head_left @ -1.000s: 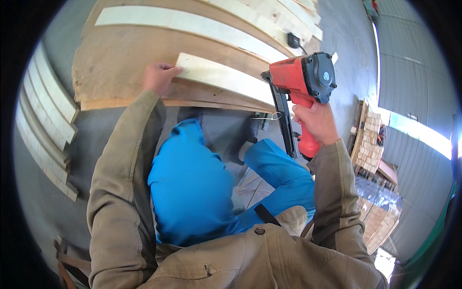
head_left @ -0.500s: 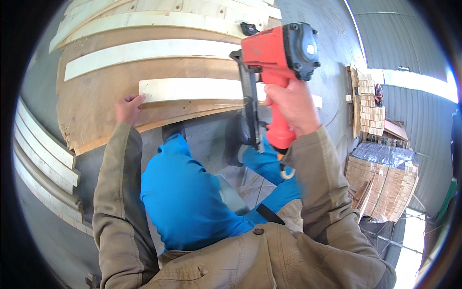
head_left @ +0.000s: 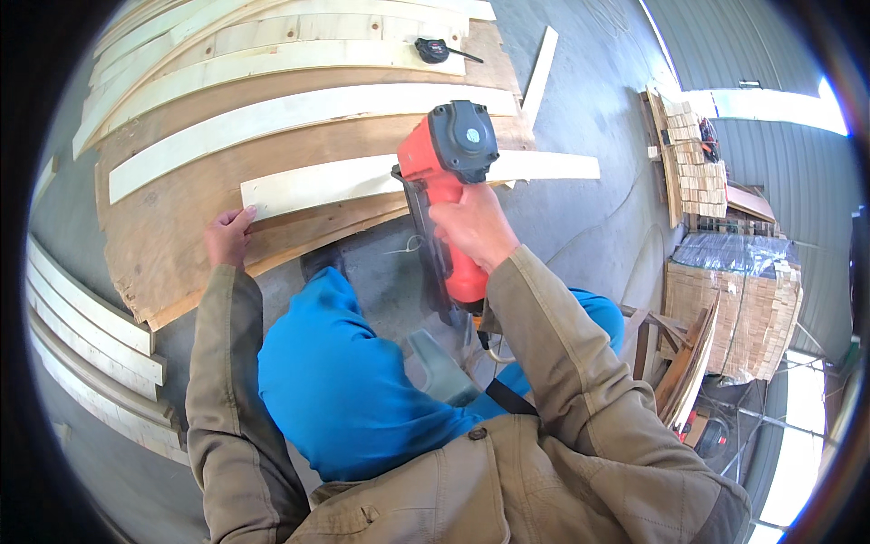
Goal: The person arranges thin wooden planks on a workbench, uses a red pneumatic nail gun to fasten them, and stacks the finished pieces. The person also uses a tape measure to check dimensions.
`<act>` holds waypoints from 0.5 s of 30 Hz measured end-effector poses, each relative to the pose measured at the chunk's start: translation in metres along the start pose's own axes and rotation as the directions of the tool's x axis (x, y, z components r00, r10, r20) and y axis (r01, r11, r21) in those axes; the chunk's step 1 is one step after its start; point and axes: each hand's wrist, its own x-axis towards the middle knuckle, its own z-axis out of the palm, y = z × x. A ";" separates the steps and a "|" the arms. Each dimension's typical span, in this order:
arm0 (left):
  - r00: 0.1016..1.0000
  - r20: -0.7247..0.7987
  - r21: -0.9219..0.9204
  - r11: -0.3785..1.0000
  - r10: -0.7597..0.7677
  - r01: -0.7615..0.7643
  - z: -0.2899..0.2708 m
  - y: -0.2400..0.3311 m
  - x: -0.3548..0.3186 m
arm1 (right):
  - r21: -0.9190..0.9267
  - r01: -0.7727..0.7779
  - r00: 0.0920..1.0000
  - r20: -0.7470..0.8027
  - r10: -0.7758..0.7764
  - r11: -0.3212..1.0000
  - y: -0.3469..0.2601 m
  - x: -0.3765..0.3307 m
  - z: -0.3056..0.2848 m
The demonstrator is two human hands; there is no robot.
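Fingers (head_left: 237,220) still pinning slat (head_left: 362,179), nail gun (head_left: 449,181) now lower

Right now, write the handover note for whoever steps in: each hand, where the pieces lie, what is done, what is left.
Left hand: fingers pressed on the left end of the nearest pale wooden slat, holding it flat on the plywood sheet.
Right hand: gripping the red nail gun, its nose down on the same slat near mid-length.
Placed: several more slats lie farther up the sheet; whether they are nailed cannot be told.
A tape measure sits near the sheet's far edge.
Spare slats are stacked on the floor to the left.
Left: fastening this slat along its length, probably.
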 end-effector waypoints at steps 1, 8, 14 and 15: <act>1.000 0.021 -0.006 1.000 -0.003 0.003 -0.002 0.001 0.000 | 0.005 -0.007 1.000 -0.001 0.007 1.000 0.000 0.003 0.000; 1.000 -0.003 0.028 1.000 0.003 -0.003 0.000 0.009 -0.006 | -0.037 0.012 1.000 -0.001 -0.012 0.999 -0.009 0.014 0.002; 1.000 -0.017 -0.034 0.999 -0.007 0.006 0.002 0.010 -0.008 | -0.005 -0.024 0.999 -0.021 0.024 1.000 -0.010 0.015 -0.006; 1.000 -0.021 -0.034 0.999 0.002 -0.003 0.002 0.010 -0.008 | -0.006 -0.023 1.000 -0.020 0.023 1.000 -0.010 0.015 -0.007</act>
